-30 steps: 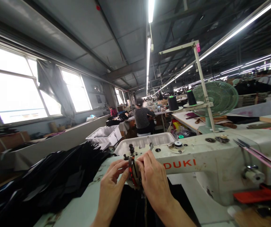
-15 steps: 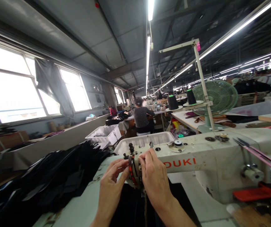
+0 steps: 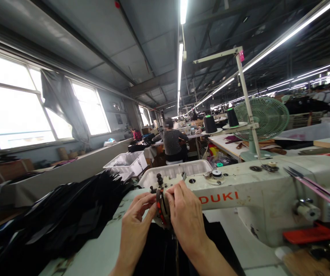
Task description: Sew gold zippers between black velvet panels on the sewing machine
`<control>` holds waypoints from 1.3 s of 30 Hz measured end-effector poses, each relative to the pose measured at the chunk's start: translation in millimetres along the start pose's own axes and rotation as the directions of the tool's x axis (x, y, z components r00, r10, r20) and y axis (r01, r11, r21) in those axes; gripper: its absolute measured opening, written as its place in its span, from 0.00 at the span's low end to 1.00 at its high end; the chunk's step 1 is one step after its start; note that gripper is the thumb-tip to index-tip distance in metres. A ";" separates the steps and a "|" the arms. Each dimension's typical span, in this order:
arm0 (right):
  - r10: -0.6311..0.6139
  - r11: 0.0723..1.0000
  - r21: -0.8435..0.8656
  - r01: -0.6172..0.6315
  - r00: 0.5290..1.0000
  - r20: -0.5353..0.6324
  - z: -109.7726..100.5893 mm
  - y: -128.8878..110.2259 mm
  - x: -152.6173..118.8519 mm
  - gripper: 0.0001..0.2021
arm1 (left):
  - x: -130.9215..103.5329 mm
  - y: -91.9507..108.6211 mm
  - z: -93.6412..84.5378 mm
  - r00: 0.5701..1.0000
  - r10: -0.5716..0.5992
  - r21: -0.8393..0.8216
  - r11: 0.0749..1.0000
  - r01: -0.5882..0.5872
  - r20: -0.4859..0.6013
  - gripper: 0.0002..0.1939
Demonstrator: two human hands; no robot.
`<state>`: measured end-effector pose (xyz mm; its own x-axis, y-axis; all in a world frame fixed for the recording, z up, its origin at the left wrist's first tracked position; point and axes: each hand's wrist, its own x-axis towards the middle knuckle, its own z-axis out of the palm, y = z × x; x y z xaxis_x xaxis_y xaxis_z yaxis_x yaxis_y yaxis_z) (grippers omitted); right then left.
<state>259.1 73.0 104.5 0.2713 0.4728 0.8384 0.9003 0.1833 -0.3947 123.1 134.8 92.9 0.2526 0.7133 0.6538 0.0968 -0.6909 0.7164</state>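
Both my hands are at the head end of a white sewing machine (image 3: 256,203) with orange lettering. My left hand (image 3: 137,222) is closed, its thumb and fingertips together at the left edge of a dark, red-marked round part (image 3: 161,207). Just right of that part, my right hand (image 3: 186,218) has its fingers bent and pressed together by the machine's face; anything between the fingertips is too small to tell. Black fabric (image 3: 156,249) lies beneath my hands on the machine bed.
Black cloth pieces (image 3: 67,214) are heaped at the left. Pink scissors (image 3: 317,186) rest on the machine's right end. Behind stand a white bin (image 3: 179,167), thread cones (image 3: 210,124) and a green fan (image 3: 264,119). A seated person (image 3: 173,143) works farther back.
My right hand's fingertips have shifted slightly left, closer to the round part. My left hand stays almost where it was.
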 end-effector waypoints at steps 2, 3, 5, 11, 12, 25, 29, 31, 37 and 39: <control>0.006 1.000 -0.012 -0.006 1.000 0.009 0.7 0.1 -0.5 0.05 | -0.3 -0.4 0.0 1.000 -0.003 0.002 1.000 0.003 -0.001 0.09; 0.015 1.000 -0.016 -0.015 1.000 0.012 1.1 0.2 -0.7 0.05 | -0.4 -0.6 0.1 1.000 -0.004 0.004 1.000 0.004 0.000 0.09; 0.038 0.999 -0.016 -0.038 0.999 0.014 1.6 0.6 -1.1 0.06 | -0.3 -0.8 0.5 1.000 -0.011 0.008 1.000 0.011 -0.001 0.09; 0.033 0.999 -0.025 -0.033 0.999 -0.006 1.7 0.0 0.0 0.06 | 0.9 -0.3 1.0 1.000 -0.003 0.010 1.000 0.003 -0.010 0.09; 0.029 0.999 -0.024 -0.029 1.000 -0.007 1.6 -0.3 0.1 0.06 | 1.1 -0.1 1.0 1.000 -0.001 0.011 1.000 0.001 -0.010 0.08; 0.074 0.997 0.009 -0.074 0.997 -0.008 0.9 -0.2 -0.2 0.06 | -0.2 0.4 0.1 1.000 0.001 0.011 1.000 -0.001 -0.006 0.08; 0.056 0.998 -0.002 -0.056 0.998 0.006 1.9 -0.7 -0.4 0.06 | 0.6 -1.7 0.6 1.000 0.001 0.002 1.000 -0.001 -0.003 0.09; 0.059 0.998 -0.006 -0.059 0.998 0.018 2.3 -0.6 -0.4 0.06 | 1.1 -1.2 1.1 1.000 0.008 0.022 1.000 -0.008 -0.009 0.09; 0.022 0.997 -0.070 -0.018 0.999 0.049 -3.0 -3.1 1.2 0.06 | 1.1 3.4 4.0 0.991 0.124 0.200 0.974 -0.111 -0.054 0.08; 0.021 0.995 -0.103 -0.015 0.998 0.052 -5.8 -4.7 1.6 0.07 | 1.2 4.4 5.3 0.984 0.167 0.242 0.959 -0.147 -0.068 0.07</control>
<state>257.2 67.8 109.9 0.2719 0.5210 0.8091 0.9263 0.0862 -0.3668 128.9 131.9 95.5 0.1995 0.5938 0.7795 0.2890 -0.7958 0.5322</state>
